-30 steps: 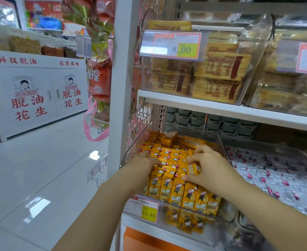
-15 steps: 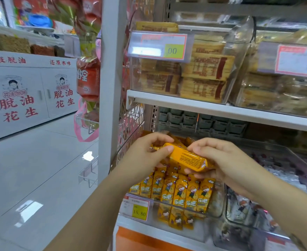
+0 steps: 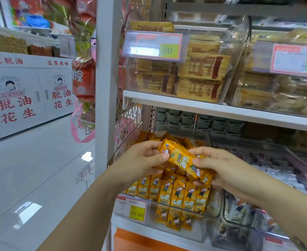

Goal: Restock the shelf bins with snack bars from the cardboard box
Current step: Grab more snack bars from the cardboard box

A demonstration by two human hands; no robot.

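Observation:
A yellow snack bar with a cartoon print is held tilted above a clear bin, printed face towards me. My left hand pinches its upper left end. My right hand grips its lower right end, thumb on top. The bin below holds several upright rows of the same yellow bars. No cardboard box is in view.
A price tag reading 15.80 hangs on the bin's front. To the right stands a clear bin of pink and white packets. The shelf above carries bins of tan wafer packs. A white upright post and the shop aisle lie left.
Both hands lifted one yellow bar out of the bin's rows, then turned it over so its printed face shows instead of its back label.

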